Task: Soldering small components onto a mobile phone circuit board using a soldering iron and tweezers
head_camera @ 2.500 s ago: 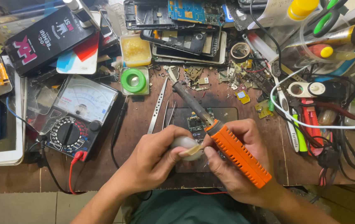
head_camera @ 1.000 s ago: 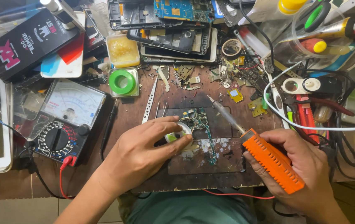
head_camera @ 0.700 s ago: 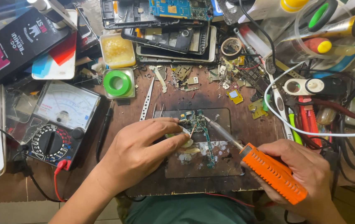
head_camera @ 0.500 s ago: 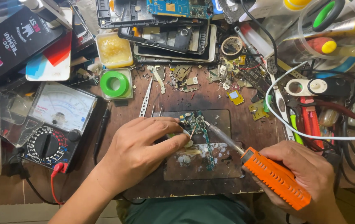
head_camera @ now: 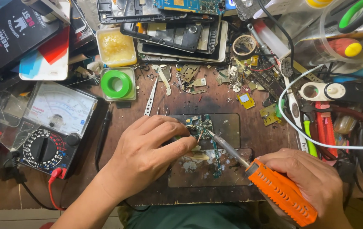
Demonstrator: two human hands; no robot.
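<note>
Seen from the head camera, a person's right hand (head_camera: 313, 182), lower right of the frame, grips an orange soldering iron (head_camera: 275, 193) like a pen, its tip angled onto a small green circuit board (head_camera: 201, 125) at centre. The left hand (head_camera: 147, 150) curls beside it, fingertips pinning the board to a scorched work mat (head_camera: 228, 127), apparently steadying it. A meter (head_camera: 50, 127) sits at left.
</note>
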